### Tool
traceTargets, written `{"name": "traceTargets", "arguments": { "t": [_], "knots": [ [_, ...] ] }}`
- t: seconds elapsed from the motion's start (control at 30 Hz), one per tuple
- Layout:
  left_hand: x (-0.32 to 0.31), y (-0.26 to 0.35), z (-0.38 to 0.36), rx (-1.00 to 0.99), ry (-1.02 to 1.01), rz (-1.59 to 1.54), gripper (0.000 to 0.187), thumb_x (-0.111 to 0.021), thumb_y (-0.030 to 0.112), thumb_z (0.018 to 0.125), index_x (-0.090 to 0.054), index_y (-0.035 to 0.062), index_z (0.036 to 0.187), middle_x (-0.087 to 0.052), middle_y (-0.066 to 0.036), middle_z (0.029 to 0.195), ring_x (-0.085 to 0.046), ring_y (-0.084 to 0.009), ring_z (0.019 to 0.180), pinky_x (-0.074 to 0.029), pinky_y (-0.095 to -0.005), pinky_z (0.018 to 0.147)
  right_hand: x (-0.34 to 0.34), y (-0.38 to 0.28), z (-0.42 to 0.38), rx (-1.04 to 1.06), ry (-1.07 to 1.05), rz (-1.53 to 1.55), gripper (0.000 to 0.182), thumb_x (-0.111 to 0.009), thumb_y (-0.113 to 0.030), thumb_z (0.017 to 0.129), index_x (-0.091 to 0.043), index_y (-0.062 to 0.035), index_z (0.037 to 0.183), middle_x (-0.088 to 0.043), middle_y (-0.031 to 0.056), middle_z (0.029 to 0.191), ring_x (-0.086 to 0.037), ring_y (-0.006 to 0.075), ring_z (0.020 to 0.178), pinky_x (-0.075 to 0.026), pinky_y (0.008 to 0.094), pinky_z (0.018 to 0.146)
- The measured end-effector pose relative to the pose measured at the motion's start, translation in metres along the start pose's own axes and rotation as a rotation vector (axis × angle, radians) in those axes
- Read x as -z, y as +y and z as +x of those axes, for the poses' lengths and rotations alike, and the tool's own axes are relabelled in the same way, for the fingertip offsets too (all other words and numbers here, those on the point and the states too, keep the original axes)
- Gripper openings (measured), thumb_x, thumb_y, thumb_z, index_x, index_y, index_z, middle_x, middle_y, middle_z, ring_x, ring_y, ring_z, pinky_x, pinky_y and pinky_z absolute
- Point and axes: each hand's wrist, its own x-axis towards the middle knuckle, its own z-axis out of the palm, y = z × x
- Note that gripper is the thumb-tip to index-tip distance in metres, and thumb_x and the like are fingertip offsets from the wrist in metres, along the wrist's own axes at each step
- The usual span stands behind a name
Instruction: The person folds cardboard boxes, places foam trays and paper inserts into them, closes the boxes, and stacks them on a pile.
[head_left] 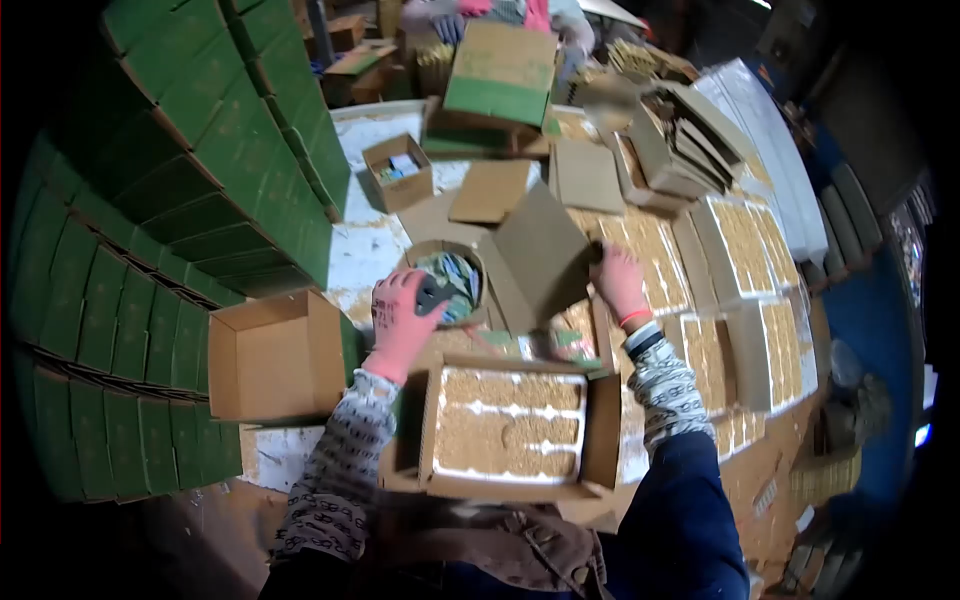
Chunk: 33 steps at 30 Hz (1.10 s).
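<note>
My left hand (400, 310), in a pink glove with dark fingertips, reaches over the rim of a round container (447, 248). Its fingers curl against small blue-green packets (455, 275) inside, and whatever they grip is hidden. My right hand (620, 282), gloved the same way, pinches the right edge of a folded cardboard sheet (540, 255) that stands tilted up. Close in front of me sits an open carton (435, 420) holding a white tray with rows of small tan pieces (510, 420). Red-and-green printed material (572, 345) lies between my hands.
Green cartons (230, 130) are stacked high on the left, beside an empty open carton (275, 360). Filled trays (740, 250) line the right side. A small box (398, 172) and a large green-brown carton (500, 75) stand farther back. Another person's gloved hand (450, 27) shows behind.
</note>
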Motion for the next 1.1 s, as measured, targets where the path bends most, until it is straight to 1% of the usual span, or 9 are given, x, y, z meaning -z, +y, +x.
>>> {"name": "traceTargets", "arguments": {
  "t": [0.17,0.37,0.43,0.57,0.77,0.83,0.97,1.07,1.1],
  "knots": [
    [0.027,0.094,-0.078,-0.552,-0.752,0.226,0.02,-0.055,0.023,0.078,-0.055,0.0082,0.091,-0.057,-0.007,0.093,-0.053,-0.0247,0.093,-0.039,-0.0368,0.083,0.133,-0.05,-0.067,0.337,0.021,0.484,0.042,-0.065,-0.005,0.07,-0.056,-0.0119,0.11,-0.061,0.0094,0.096,-0.06,0.0294,0.084,-0.048,0.0379,0.068],
    [0.086,0.046,-0.127,0.166,-0.37,-0.008,0.071,-0.074,0.016,0.066,-0.039,0.0003,0.126,-0.049,-0.016,0.119,-0.046,-0.0299,0.112,-0.034,-0.0408,0.099,0.152,-0.05,-0.202,0.866,-0.471,0.258,0.025,-0.052,-0.011,0.076,-0.061,-0.0142,0.099,-0.054,0.0037,0.1,-0.057,0.0197,0.084,-0.047,0.0311,0.069],
    [0.052,0.019,-0.165,0.518,-0.297,-0.605,0.063,-0.072,0.006,0.069,-0.041,-0.0002,0.123,-0.052,-0.013,0.113,-0.051,-0.0242,0.106,-0.038,-0.0332,0.095,0.112,-0.04,-0.228,0.795,-0.922,-0.171,0.024,-0.055,-0.015,0.075,-0.063,-0.0139,0.097,-0.056,0.004,0.107,-0.057,0.0197,0.093,-0.048,0.0312,0.072],
    [0.052,0.034,-0.157,0.397,-0.175,-0.514,0.058,-0.073,0.011,0.07,-0.044,0.0001,0.119,-0.052,-0.016,0.106,-0.053,-0.0279,0.099,-0.043,-0.0341,0.087,0.144,-0.051,-0.198,0.791,-1.07,-0.076,0.032,-0.059,-0.018,0.073,-0.06,-0.0122,0.104,-0.056,0.0076,0.115,-0.056,0.02,0.102,-0.048,0.0336,0.075],
    [0.036,0.033,-0.173,0.393,-0.072,-0.446,0.056,-0.074,0.018,0.07,-0.05,-0.0001,0.117,-0.051,-0.017,0.118,-0.049,-0.0327,0.11,-0.039,-0.0371,0.095,0.064,-0.054,-0.231,0.731,-0.299,-0.274,0.056,-0.066,-0.023,0.071,-0.05,-0.008,0.122,-0.057,0.0152,0.114,-0.056,0.03,0.102,-0.046,0.0381,0.085],
    [0.044,0.028,-0.17,0.285,-0.228,-0.366,0.059,-0.072,0.027,0.072,-0.049,0.0007,0.12,-0.048,-0.019,0.123,-0.045,-0.0354,0.116,-0.036,-0.0397,0.1,0.094,-0.027,-0.203,0.532,-0.843,0.228,0.052,-0.068,-0.02,0.07,-0.054,-0.0061,0.119,-0.061,0.0151,0.106,-0.059,0.0292,0.099,-0.047,0.0372,0.086],
    [0.043,0.025,-0.16,0.031,-0.413,-0.194,0.045,-0.058,0.023,0.082,-0.05,0.0032,0.121,-0.044,-0.02,0.128,-0.041,-0.0339,0.12,-0.032,-0.0411,0.103,0.126,0.037,-0.189,0.051,-0.078,0.368,0.061,-0.074,-0.012,0.066,-0.05,0.0023,0.12,-0.061,0.0214,0.106,-0.062,0.0306,0.093,-0.049,0.0345,0.084],
    [0.021,0.034,-0.143,-0.349,-0.779,0.003,0.056,-0.055,0.025,0.083,-0.039,0.0076,0.133,-0.031,-0.019,0.138,-0.032,-0.0379,0.126,-0.027,-0.0455,0.105,0.05,0.024,-0.202,-0.493,-0.974,1.096,0.07,-0.077,-0.025,0.071,-0.043,0.013,0.119,-0.058,0.02,0.11,-0.062,0.0209,0.081,-0.053,0.031,0.07],
    [0.01,0.033,-0.144,-0.395,-0.812,0.027,0.061,-0.059,0.027,0.082,-0.037,0.0064,0.135,-0.028,-0.02,0.141,-0.03,-0.0397,0.127,-0.025,-0.0463,0.106,0.005,0.021,-0.213,-0.33,-0.967,0.465,0.065,-0.074,-0.031,0.074,-0.045,0.0062,0.119,-0.062,0.0146,0.096,-0.06,0.0176,0.077,-0.051,0.0309,0.066]
  ]
}}
